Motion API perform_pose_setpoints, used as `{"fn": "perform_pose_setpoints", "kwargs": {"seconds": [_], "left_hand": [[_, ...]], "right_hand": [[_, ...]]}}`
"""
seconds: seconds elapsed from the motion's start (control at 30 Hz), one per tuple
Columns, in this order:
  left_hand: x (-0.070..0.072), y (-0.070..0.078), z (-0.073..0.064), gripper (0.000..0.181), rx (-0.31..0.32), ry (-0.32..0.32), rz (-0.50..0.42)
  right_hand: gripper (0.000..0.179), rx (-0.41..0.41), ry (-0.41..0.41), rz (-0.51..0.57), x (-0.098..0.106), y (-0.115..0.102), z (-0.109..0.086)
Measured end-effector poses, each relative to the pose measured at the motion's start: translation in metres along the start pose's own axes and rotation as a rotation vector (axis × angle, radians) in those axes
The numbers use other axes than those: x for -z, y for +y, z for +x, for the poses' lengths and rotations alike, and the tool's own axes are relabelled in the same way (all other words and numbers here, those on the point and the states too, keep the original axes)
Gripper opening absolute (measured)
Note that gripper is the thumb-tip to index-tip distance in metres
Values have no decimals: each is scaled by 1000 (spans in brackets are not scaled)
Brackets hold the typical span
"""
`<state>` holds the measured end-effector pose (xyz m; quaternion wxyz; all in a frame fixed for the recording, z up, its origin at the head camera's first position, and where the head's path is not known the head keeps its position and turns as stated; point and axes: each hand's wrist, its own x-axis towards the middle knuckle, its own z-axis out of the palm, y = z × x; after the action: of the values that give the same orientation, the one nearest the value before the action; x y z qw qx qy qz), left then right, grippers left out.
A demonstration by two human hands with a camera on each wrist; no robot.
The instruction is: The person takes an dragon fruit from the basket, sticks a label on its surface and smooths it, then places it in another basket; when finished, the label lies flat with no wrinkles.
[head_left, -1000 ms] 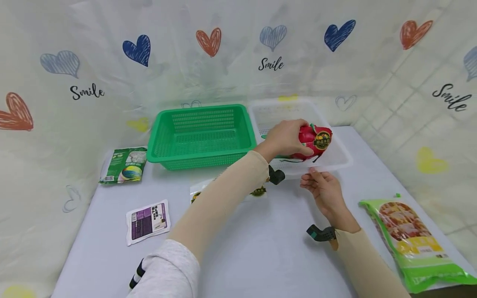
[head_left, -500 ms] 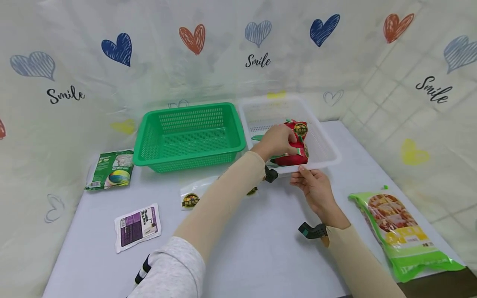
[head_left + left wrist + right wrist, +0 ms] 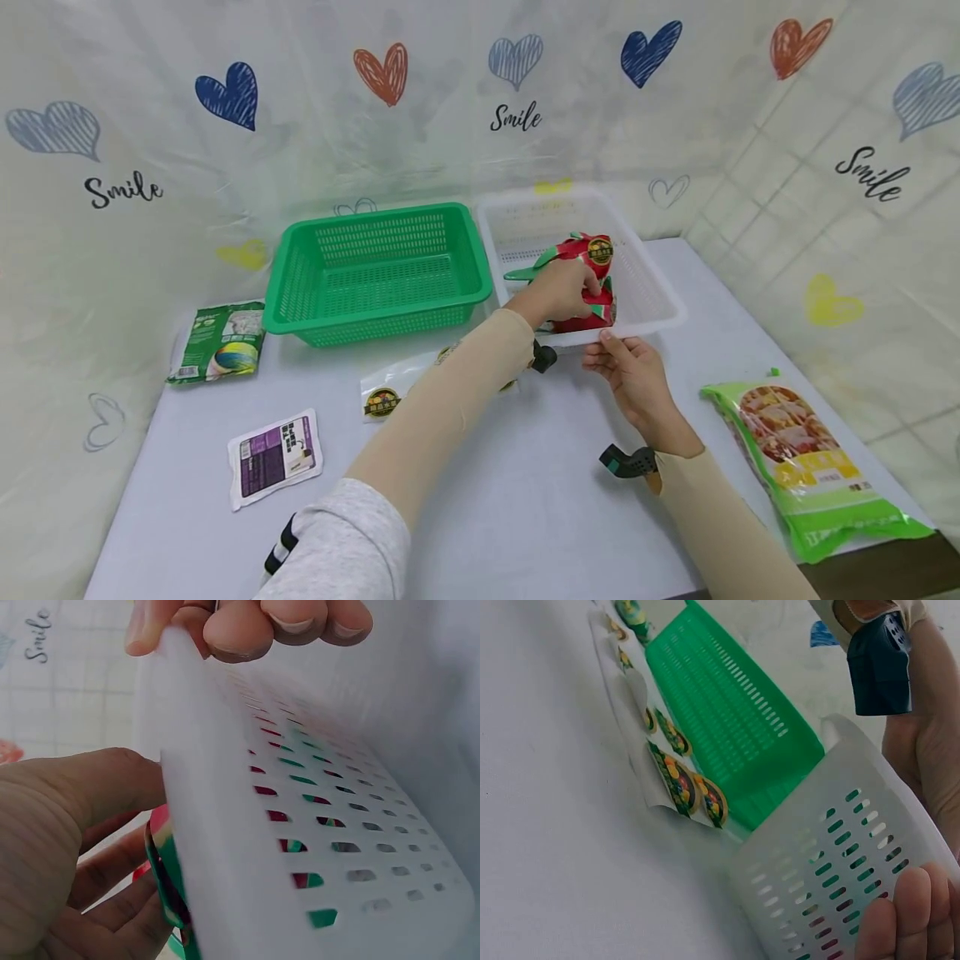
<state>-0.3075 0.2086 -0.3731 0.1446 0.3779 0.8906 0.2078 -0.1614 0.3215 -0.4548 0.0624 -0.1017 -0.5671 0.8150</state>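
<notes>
In the head view my left hand (image 3: 561, 292) reaches into the white basket (image 3: 660, 287), its fingers curled around a red dragon fruit (image 3: 600, 315) with green scales close behind the front wall. A second dragon fruit (image 3: 598, 250), with a black-and-gold round sticker, lies just beyond it. Much of the nearer fruit is hidden by the hand and by the basket rim in the left wrist view. My right hand (image 3: 636, 379) pinches the basket's front rim, thumb on top and fingers below it. Red and green show through the basket's slots in both wrist views.
A green basket (image 3: 375, 321) stands left of the white one. A sheet of fruit stickers (image 3: 397, 392) lies in front. Further left are a green packet (image 3: 221, 342) and a purple-and-white packet (image 3: 276, 458); a large green-edged food bag (image 3: 810, 467) is at the right.
My left hand has lowered the dragon fruit leftward and toward the front of the white basket. My right hand keeps to the front rim. The head view has shifted slightly.
</notes>
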Motion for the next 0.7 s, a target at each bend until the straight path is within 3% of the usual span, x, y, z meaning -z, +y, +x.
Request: {"fn": "perform_pose_setpoints", "kwargs": {"seconds": [0.23,0.7], "left_hand": [[-3,-13,-3,34,-80,8,23],[4,-35,-36,39,-142,53,-37]], "right_hand": [[16,4,-9,2,1,0,4],[21,-42,-4,-66,13,-7,4]]}}
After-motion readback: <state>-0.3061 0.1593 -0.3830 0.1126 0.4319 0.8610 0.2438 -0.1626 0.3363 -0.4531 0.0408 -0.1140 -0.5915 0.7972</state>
